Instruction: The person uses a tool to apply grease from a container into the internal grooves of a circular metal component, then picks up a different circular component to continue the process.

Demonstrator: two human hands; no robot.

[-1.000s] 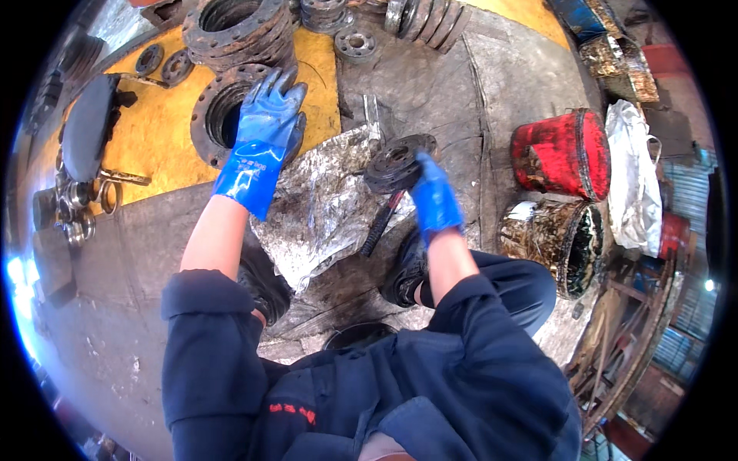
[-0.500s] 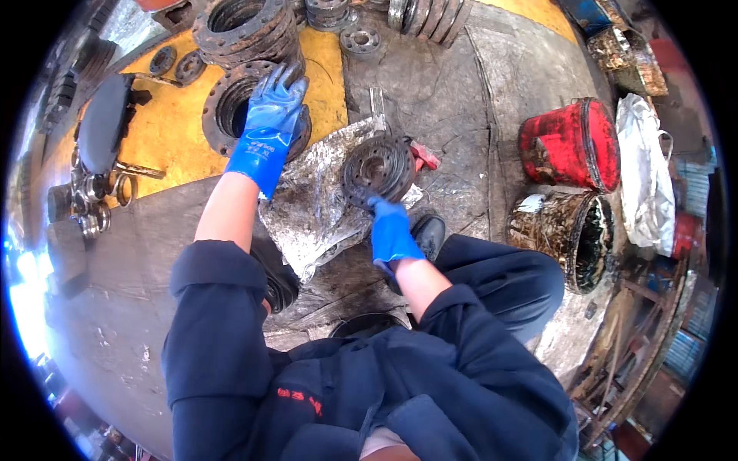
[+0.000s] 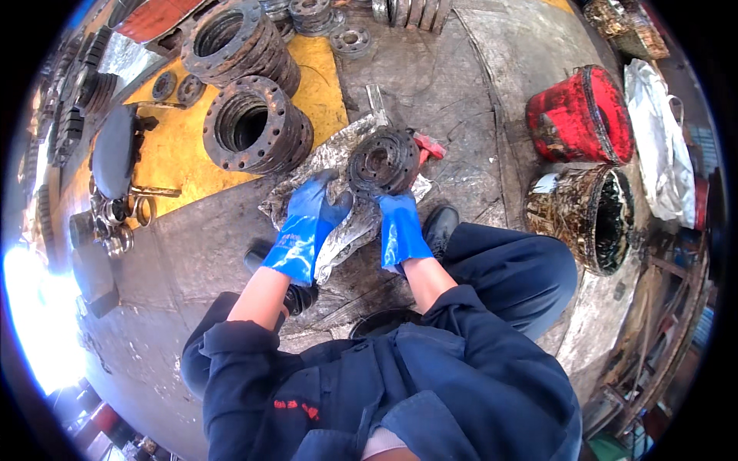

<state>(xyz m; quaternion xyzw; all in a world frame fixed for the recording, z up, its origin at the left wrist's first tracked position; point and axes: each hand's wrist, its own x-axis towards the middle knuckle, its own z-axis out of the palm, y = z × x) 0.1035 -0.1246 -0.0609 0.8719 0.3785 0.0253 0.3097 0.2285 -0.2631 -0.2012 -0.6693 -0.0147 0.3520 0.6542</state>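
Note:
A small stack of dark, greasy round metal flanges (image 3: 382, 163) sits on a dirty white sack (image 3: 336, 247) between my feet. My right hand (image 3: 399, 219), in a blue rubber glove, grips the near rim of this stack, its fingertips partly hidden by the rim. To the left, my left hand (image 3: 311, 215), gloved alike, is open over the sack with thumb and fingers apart. It holds nothing and is close to the flanges' left side. Behind the flanges lies a red rag (image 3: 430, 146). Farther left, a stack of larger bolt-holed flanges (image 3: 286, 131) rests on the yellow sheet.
Another tall flange stack (image 3: 242, 46) stands behind. Small rings and a dark oval plate (image 3: 114, 163) lie at left. On the right are a red bucket (image 3: 561, 119), a grease-stained bucket (image 3: 565, 215) lying sideways and a white plastic bag (image 3: 657, 146).
My left hand has come off the larger flange stack and moved back toward me, beside the small flanges. My right hand stays at their near rim. The view has shifted slightly.

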